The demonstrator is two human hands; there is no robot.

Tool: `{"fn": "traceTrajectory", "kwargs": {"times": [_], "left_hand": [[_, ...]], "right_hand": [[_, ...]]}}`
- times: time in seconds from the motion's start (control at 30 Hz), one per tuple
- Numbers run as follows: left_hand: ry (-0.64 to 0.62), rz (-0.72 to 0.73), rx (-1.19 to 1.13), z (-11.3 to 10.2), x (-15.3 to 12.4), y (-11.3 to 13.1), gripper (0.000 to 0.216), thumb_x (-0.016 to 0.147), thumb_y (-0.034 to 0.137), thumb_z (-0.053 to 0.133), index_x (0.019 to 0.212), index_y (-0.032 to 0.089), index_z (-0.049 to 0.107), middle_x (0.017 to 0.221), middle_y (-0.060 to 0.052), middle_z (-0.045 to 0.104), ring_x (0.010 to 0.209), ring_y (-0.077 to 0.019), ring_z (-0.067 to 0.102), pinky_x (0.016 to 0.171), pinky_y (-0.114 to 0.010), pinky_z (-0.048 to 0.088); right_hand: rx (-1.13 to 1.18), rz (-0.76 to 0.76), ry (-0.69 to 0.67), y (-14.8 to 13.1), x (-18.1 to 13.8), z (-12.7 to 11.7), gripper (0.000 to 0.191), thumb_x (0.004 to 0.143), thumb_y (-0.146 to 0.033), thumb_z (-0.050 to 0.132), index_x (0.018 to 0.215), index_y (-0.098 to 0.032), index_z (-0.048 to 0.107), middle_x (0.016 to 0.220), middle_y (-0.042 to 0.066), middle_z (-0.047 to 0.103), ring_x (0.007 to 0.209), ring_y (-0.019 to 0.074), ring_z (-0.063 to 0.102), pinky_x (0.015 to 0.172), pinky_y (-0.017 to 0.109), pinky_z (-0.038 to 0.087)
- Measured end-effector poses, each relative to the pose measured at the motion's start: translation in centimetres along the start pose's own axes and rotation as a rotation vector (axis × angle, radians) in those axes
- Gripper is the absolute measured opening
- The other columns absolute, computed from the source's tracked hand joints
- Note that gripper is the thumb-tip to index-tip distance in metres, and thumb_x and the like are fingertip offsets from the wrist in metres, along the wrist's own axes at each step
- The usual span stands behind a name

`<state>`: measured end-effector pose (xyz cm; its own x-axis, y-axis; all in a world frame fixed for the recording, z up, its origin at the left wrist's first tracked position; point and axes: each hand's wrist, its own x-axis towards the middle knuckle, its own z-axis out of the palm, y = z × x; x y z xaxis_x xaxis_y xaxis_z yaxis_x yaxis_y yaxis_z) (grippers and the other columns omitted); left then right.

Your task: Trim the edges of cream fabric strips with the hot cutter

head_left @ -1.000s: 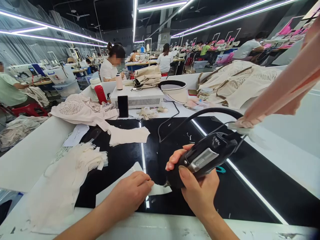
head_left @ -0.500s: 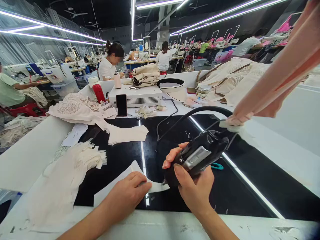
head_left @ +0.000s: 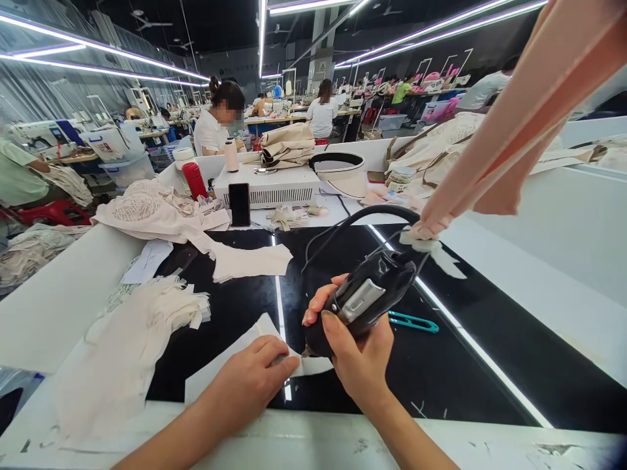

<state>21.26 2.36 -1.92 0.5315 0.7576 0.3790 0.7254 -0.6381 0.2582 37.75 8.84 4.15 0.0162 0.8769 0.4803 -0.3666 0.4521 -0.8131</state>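
My right hand [head_left: 360,356] is wrapped round a black corded hand tool [head_left: 365,300] with a silver plate, its tip pressed down on a white fabric piece [head_left: 230,356] lying on the black glossy table [head_left: 235,307]. My left hand [head_left: 252,378] lies on that fabric with fingers curled, pinning it just left of the tool's tip. A black cable [head_left: 372,215] loops up from the tool's rear toward a pink fabric strip [head_left: 514,124] hanging from the upper right.
A stack of cut white pieces [head_left: 157,310] lies to the left, teal thread snips [head_left: 414,322] to the right. Further back are lace garments [head_left: 157,212], a black phone [head_left: 240,203], a white machine box [head_left: 269,186], a red bottle [head_left: 194,179] and a white bowl [head_left: 340,173]. Other workers sit beyond.
The tool in my right hand has slid left along the fabric edge, closer to my left hand. The teal snips have come into full view behind it.
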Motion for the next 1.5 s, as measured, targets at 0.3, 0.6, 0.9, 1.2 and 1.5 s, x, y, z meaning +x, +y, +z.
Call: {"fn": "traceTrajectory", "kwargs": {"times": [0.3,0.6,0.9,1.2,1.5], "left_hand": [[0.013,-0.015,0.02,-0.3,0.2,0.0,0.032,0.093,0.001,0.051,0.117,0.019,0.062,0.11,-0.009,0.064,0.096,-0.022,0.065,0.082,-0.032,0.061],[0.022,-0.024,0.037,0.0,0.2,-0.1,0.033,0.093,0.002,0.046,0.114,0.021,0.063,0.106,-0.008,0.062,0.092,-0.02,0.063,0.08,-0.03,0.059],[0.054,-0.034,-0.019,0.3,0.2,0.0,0.032,0.092,0.002,0.053,0.116,0.02,0.063,0.106,-0.009,0.063,0.091,-0.0218,0.064,0.078,-0.031,0.06],[0.241,0.055,0.107,3.5,0.4,-1.6,0.028,0.08,0.004,0.058,0.1,0.023,0.063,0.092,-0.005,0.064,0.076,-0.0177,0.064,0.059,-0.02,0.053],[0.218,0.052,0.057,1.5,1.8,-2.6,0.021,0.09,0.003,0.058,0.103,0.019,0.064,0.099,-0.005,0.071,0.085,-0.0188,0.07,0.074,-0.026,0.061]], "right_hand": [[0.081,0.013,0.005,0.3,0.4,0.6,0.028,0.085,-0.025,0.075,0.107,-0.026,0.058,0.078,-0.004,0.067,0.058,0.0126,0.063,0.052,0.027,0.056],[0.057,0.001,0.001,0.9,0.3,0.7,0.023,0.089,-0.025,0.073,0.107,-0.026,0.058,0.081,-0.003,0.065,0.061,0.0122,0.063,0.057,0.027,0.057],[0.026,0.014,-0.006,1.8,0.4,1.1,0.026,0.089,-0.03,0.074,0.109,-0.027,0.057,0.082,-0.003,0.065,0.062,0.0135,0.063,0.06,0.028,0.057],[-0.092,0.013,-0.008,1.9,0.7,-0.4,0.028,0.088,-0.039,0.076,0.109,-0.029,0.06,0.084,-0.001,0.068,0.063,0.0138,0.065,0.061,0.025,0.058],[-0.459,0.061,0.027,-1.6,1.6,-4.1,0.049,0.081,-0.049,0.078,0.122,-0.026,0.062,0.114,0.006,0.072,0.098,0.0239,0.072,0.081,0.032,0.063]]}}
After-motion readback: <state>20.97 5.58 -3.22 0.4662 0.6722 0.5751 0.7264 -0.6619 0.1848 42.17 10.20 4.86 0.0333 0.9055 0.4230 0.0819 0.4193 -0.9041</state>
